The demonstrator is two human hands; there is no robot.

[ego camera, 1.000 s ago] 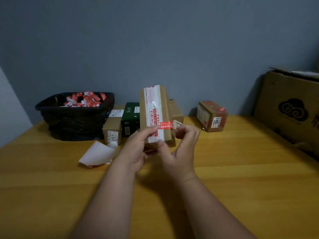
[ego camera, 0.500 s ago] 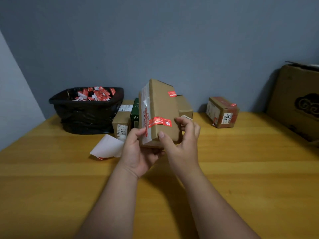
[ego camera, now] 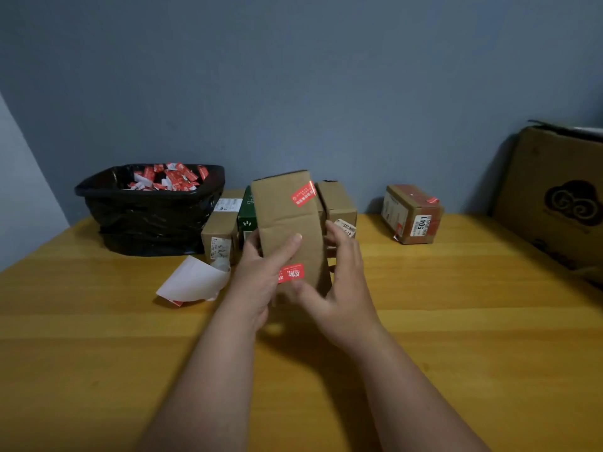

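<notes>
A brown cardboard box (ego camera: 287,230) stands upright above the worktop (ego camera: 456,321), midway between its side edges and toward the far edge. The left hand (ego camera: 257,278) grips its left side, thumb across the front. The right hand (ego camera: 346,288) curls round its right side and lower corner.

Bare table (ego camera: 456,321) lies right of the hands; boxes (ego camera: 225,233) (and bin (ego camera: 146,220)) crowd behind.

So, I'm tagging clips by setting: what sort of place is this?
Likely a parcel-handling spot: labelled cardboard parcels on a wooden table, a black-lined bin full of red stickers, and a cardboard box in the left hand and right hand.
</notes>
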